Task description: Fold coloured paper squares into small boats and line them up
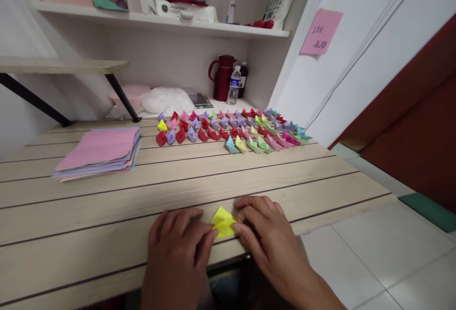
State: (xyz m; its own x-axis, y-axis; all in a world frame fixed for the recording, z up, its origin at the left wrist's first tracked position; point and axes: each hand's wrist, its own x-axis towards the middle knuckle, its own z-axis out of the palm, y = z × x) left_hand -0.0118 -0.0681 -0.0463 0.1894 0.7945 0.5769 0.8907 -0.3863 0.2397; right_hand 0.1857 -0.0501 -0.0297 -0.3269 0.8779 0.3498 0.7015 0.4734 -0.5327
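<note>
A small folded piece of yellow paper (223, 222) lies on the wooden table (178, 182) near its front edge. My left hand (180, 243) pinches its left side, fingers pressed together on the paper. My right hand (265, 234) pinches its right side from the other direction. Both hands rest low on the tabletop, close together. Part of the yellow paper is hidden under my fingertips.
Rows of several small folded paper boats (231, 129) in many colours fill the table's far side. A stack of coloured paper sheets (99, 152) lies at the left. A red jug (223, 77) and a water bottle (234, 85) stand at the back. The table's right edge drops to the tiled floor (374, 248).
</note>
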